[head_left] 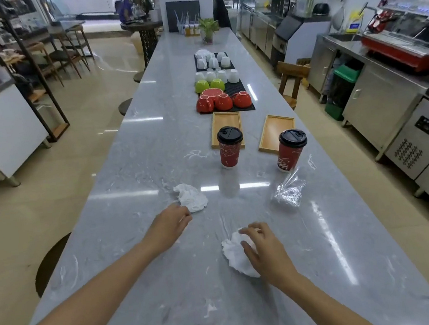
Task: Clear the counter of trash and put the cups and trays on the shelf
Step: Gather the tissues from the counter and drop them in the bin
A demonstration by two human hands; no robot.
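On the grey marble counter (151, 149) lie two crumpled white napkins. My left hand (168, 225) touches the near edge of the far napkin (192, 200), fingers curled against it. My right hand (264, 249) rests on the near napkin (234, 256), fingers spread over its top. A crumpled clear plastic wrapper (289, 190) lies to the right. Two red paper cups with black lids stand upright: one (230, 147) centre, one (290, 151) right. Behind each lies a wooden tray: left (226, 125), right (275, 131).
Farther along the counter, black mats (239, 90) hold upturned red, green and white cups. A potted plant (208, 32) stands at the far end. Steel cabinets and a red espresso machine (405, 36) line the right; round stools (48, 264) sit along the left edge.
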